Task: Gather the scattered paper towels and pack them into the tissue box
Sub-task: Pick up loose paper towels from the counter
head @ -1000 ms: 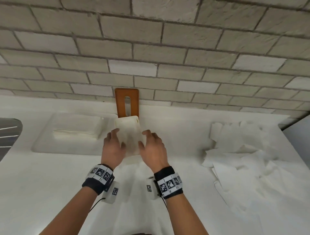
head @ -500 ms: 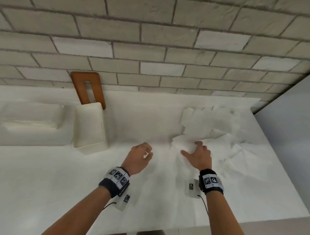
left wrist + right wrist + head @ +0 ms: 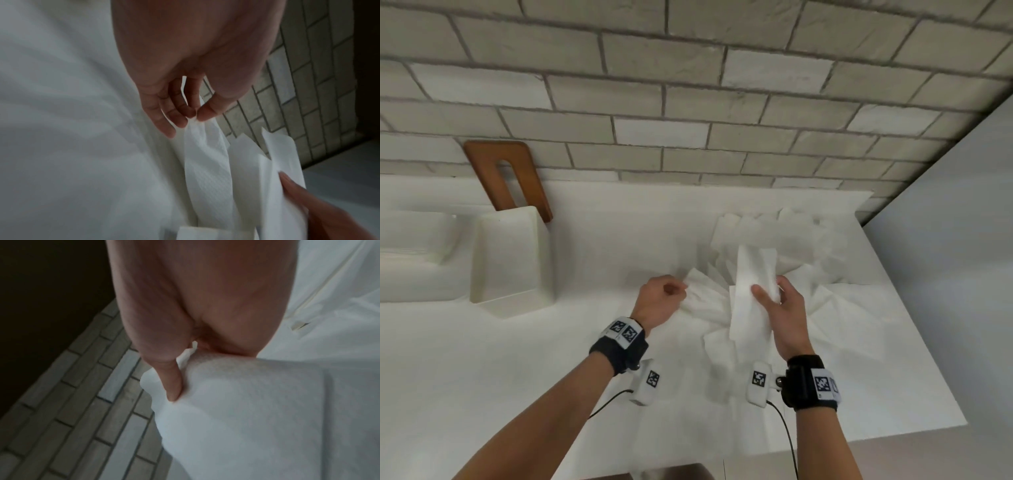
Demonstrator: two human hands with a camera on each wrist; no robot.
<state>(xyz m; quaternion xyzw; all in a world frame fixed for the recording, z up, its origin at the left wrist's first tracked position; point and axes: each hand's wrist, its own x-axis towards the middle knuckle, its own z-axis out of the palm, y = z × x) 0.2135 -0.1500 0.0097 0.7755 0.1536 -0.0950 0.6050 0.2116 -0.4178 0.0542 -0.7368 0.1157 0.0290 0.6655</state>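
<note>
Two hands worked at the towel pile (image 3: pixel 808 274) on the counter (image 3: pixel 482 377); only the head view showed the box (image 3: pixel 512 260), well apart at left. Wristband tags (image 3: pixel 624 333) bore no readable writing. Left hand (image 3: pixel 659 301) pinched a towel (image 3: pixel 205 170) at thumb and fingertips (image 3: pixel 180 120). Right hand (image 3: pixel 786 315) gripped a folded strip (image 3: pixel 751 294).

Between the tissue box (image 3: pixel 512 260) and the paper towels (image 3: pixel 774 274) lies bare counter (image 3: pixel 619 246) — a free passage. Behind the box leans a wooden board (image 3: pixel 508 178), against the brick wall (image 3: pixel 688 120).
</note>
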